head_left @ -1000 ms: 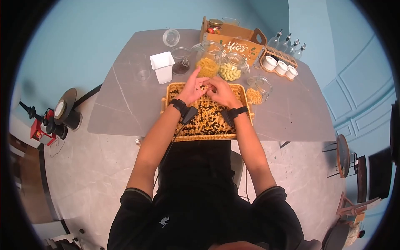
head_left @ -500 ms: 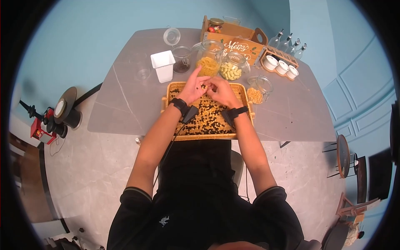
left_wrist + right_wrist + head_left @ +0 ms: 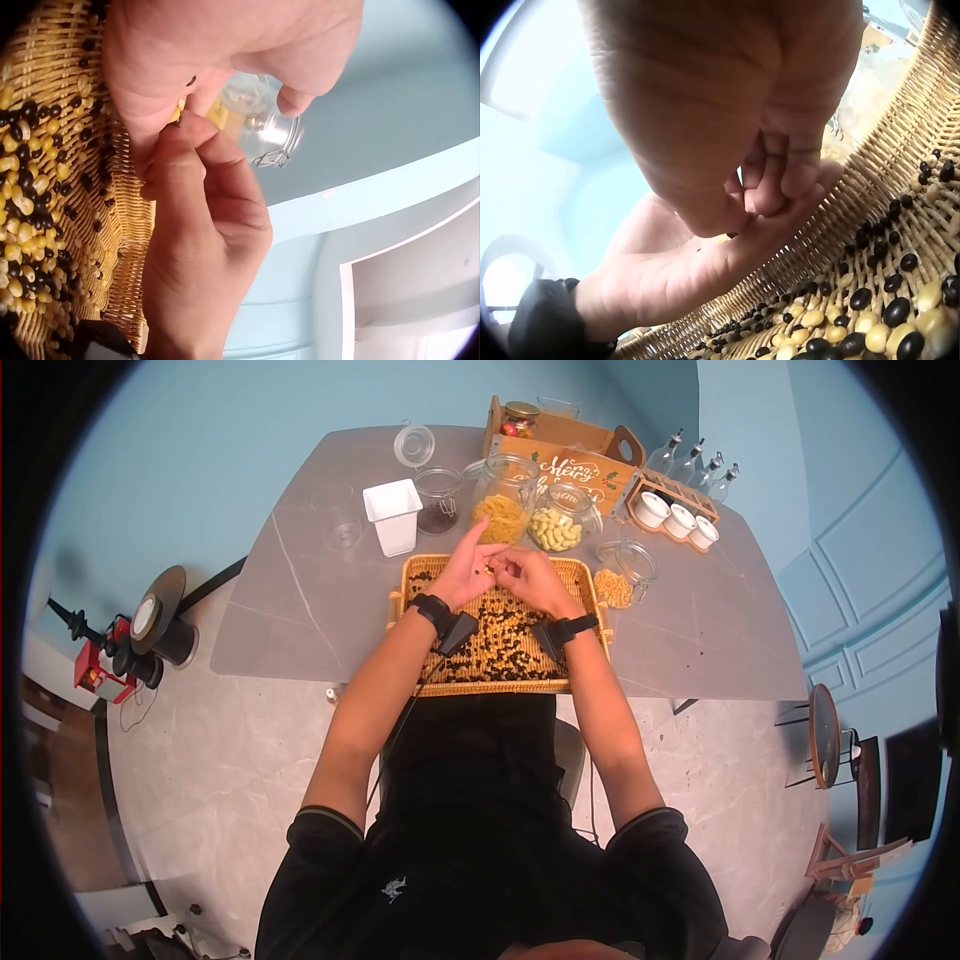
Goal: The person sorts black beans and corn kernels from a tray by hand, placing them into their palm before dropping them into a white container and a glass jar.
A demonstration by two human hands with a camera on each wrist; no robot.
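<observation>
The table (image 3: 700,640) and all that stands on it show a touch higher in the head view than half a second ago, but the layout round the basket is the same. The wooden box (image 3: 592,478) stands behind the basket (image 3: 500,687), towards its right. Both hands hang over the basket's far part, almost exactly as before. The left hand (image 3: 465,572) is palm up with its fingers held out nearly straight and the thumb apart, cupping nothing tightly. The right hand (image 3: 533,578) bends over that palm from the right, fingers curled, thumb and forefinger together on a dark bean mostly hidden by the tips. The pasta jar (image 3: 500,515) stands just beyond the basket; the white tub (image 3: 393,517) is beyond its far left corner, and the small jar (image 3: 620,588) just beside its right edge. Black beans (image 3: 25,179) and yellow kernels (image 3: 25,206) lie scattered across the basket floor; another black bean and a yellow kernel (image 3: 175,115) rest in the left palm, where the pale patch looks smaller than a second ago.
</observation>
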